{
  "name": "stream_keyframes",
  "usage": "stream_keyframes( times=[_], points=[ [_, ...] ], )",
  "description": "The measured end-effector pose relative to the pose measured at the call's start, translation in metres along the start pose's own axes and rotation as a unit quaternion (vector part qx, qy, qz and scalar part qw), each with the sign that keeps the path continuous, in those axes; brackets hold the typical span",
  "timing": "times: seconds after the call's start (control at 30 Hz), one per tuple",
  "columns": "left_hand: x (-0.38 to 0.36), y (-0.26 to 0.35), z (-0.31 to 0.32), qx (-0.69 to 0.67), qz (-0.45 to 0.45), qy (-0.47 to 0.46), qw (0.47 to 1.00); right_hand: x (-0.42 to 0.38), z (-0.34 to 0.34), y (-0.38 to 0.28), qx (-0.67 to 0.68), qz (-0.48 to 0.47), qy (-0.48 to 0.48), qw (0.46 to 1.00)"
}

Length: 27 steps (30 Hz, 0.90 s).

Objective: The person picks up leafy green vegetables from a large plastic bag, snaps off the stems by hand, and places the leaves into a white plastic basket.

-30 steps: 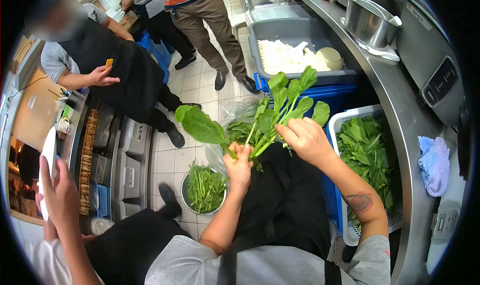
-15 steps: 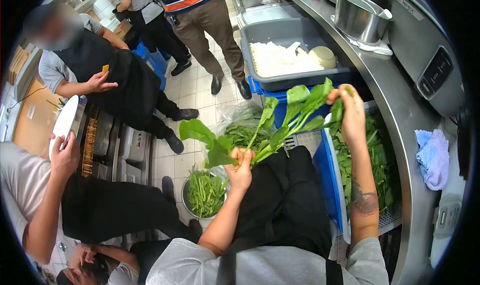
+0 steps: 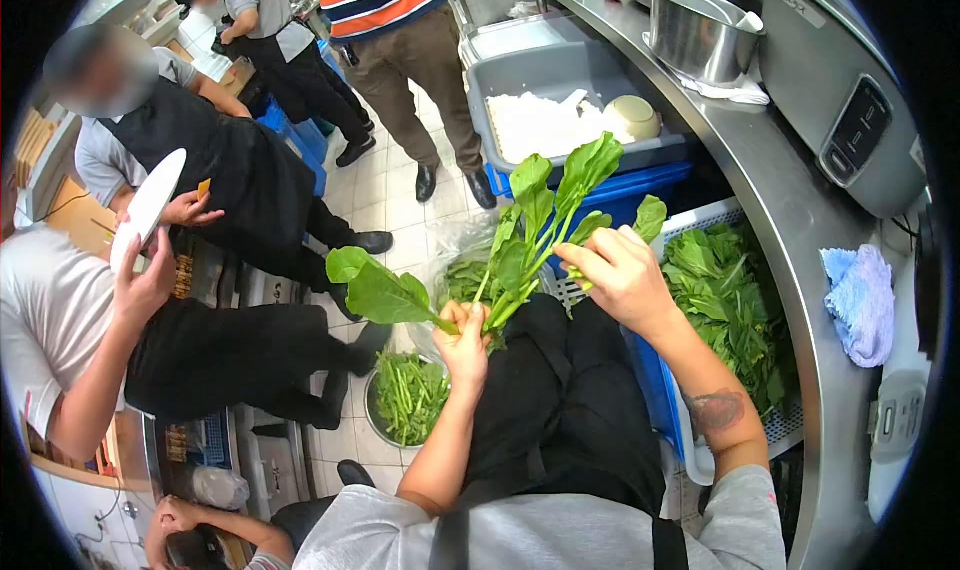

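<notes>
My left hand [image 3: 463, 350] is closed around the lower stems of a bunch of leafy greens [image 3: 538, 195], held above my lap with the leaves fanning up and to the left. Close to its right side, my right hand [image 3: 625, 278] pinches a leafy stem, whose leaf [image 3: 650, 218] shows beyond the fingers. Loose green leaves [image 3: 725, 315] fill a white perforated basket [image 3: 790, 432] to my right. Low on my left stands a metal bowl of stems [image 3: 408, 400]. A clear plastic bag with more greens [image 3: 470, 275] lies beyond my hands, partly hidden by the bunch.
A grey tub [image 3: 560, 70] ahead holds white rice and a beige bowl. The steel counter [image 3: 765, 200] curves along my right, carrying a pot [image 3: 705, 35] and a blue-purple cloth [image 3: 860, 305]. Several people stand ahead and left; one holds a white plate [image 3: 150, 205].
My right hand has come down and left, nearer the bunch, from above the basket. The bunch has shifted slightly left. At left, the person's plate has moved up and right.
</notes>
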<state>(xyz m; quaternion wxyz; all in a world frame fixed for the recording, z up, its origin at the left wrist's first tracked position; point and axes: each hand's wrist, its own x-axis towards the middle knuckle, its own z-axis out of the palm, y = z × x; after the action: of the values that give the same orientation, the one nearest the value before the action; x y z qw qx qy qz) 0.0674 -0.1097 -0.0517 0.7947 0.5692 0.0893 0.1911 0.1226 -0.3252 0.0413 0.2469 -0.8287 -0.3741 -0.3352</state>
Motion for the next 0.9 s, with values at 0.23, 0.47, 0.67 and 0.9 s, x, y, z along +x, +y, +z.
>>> stream_keyframes(
  times=[0.23, 0.47, 0.67, 0.9],
  points=[
    [0.003, 0.003, -0.004, 0.141, 0.059, 0.011, 0.988, 0.026, 0.001, -0.002, -0.041, -0.046, -0.068, 0.996],
    [0.016, 0.015, -0.014, 0.159, 0.15, -0.064, 0.974, 0.05, 0.004, -0.002, -0.082, -0.148, -0.171, 0.971],
    [0.021, 0.01, -0.023, 0.229, 0.153, -0.094, 0.957, 0.05, 0.015, 0.013, -0.061, -0.131, -0.318, 0.937],
    [0.032, -0.01, -0.025, 0.135, 0.039, -0.16, 0.977, 0.048, 0.012, 0.028, 0.088, -0.056, -0.45, 0.887]
  ],
)
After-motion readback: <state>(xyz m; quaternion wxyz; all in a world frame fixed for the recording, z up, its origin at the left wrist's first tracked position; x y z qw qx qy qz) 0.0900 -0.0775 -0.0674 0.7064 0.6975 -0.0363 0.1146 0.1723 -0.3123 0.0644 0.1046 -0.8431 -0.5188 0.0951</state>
